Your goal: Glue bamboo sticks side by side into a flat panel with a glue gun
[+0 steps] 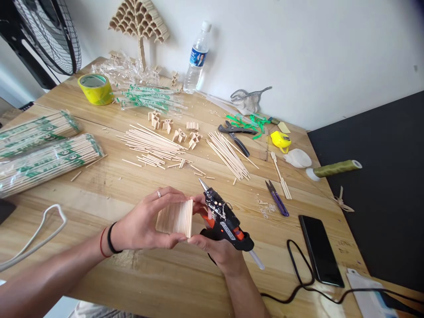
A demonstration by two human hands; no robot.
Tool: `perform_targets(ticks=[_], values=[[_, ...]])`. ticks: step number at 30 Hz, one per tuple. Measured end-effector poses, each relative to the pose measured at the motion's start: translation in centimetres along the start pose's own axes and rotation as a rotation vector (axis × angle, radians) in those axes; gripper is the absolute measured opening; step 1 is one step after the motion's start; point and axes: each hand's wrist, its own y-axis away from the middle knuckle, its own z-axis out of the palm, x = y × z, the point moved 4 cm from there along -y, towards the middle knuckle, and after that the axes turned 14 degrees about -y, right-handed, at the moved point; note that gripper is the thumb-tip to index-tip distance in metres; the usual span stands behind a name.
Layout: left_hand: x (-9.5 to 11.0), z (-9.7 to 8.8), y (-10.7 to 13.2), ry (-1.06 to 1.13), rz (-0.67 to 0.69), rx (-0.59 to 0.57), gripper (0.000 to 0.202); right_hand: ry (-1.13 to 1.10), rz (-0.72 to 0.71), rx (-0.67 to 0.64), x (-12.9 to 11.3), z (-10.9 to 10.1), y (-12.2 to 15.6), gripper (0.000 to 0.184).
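Observation:
My left hand [145,223] holds a small panel of glued wooden sticks [175,217] just above the wooden table [99,190]; a ring and dark wristbands show on that hand and wrist. My right hand [218,249] grips a black and orange hot glue gun [223,218], its metal nozzle pointing up and away to the left. The right hand's fingertips also touch the panel's right edge. A clear glue stick pokes out of the gun's back end.
Loose wooden sticks [155,145] and small stick pieces lie mid-table, bagged stick bundles [43,154] at left. Nearby lie pliers [235,132], purple snips [277,198], a phone [319,249], a black cord [298,269], yellow tape [96,88], a water bottle [197,57], a thread spool [334,168], a fan [49,35].

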Motion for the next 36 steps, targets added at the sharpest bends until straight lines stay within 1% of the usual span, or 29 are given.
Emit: perform_targets(ticks=[2, 5, 10, 13, 16, 21, 28, 33, 35, 36], values=[[0.0, 0.0, 0.0, 0.009, 0.002, -0.003, 0.065, -0.004, 0.005, -0.01, 0.0, 0.1, 0.0, 0.067], [0.0, 0.0, 0.0, 0.033, -0.01, -0.012, 0.067, -0.025, 0.007, 0.007, -0.1, 0.1, -0.1, 0.067], [0.2, -0.2, -0.1, 0.008, -0.014, -0.011, 0.065, 0.033, 0.043, 0.015, -0.4, 0.4, -0.2, 0.073], [0.3, -0.3, -0.2, -0.004, -0.01, -0.005, 0.065, 0.089, 0.038, 0.024, -0.7, 0.5, -0.3, 0.068], [0.3, -0.4, -0.2, 0.018, -0.002, -0.008, 0.067, 0.078, 0.018, 0.012, -1.0, 0.6, -0.4, 0.062], [0.2, -0.4, -0.2, 0.023, -0.008, -0.044, 0.071, 0.03, 0.018, 0.016, -0.8, 0.8, -0.4, 0.062], [0.2, -0.4, -0.2, -0.018, -0.002, -0.021, 0.066, 0.001, 0.025, 0.023, -0.7, 0.9, -0.5, 0.061], [0.3, -0.5, -0.1, -0.038, -0.007, -0.006, 0.062, 0.05, 0.004, 0.016, -1.0, 0.6, -0.6, 0.056], [0.3, -0.8, -0.2, -0.043, -0.03, -0.008, 0.06, 0.102, -0.02, 0.012, -1.1, 0.4, -0.5, 0.049], [0.3, -1.0, -0.2, -0.046, -0.046, -0.01, 0.058, 0.13, -0.028, 0.011, -1.1, 0.3, -0.4, 0.042]])
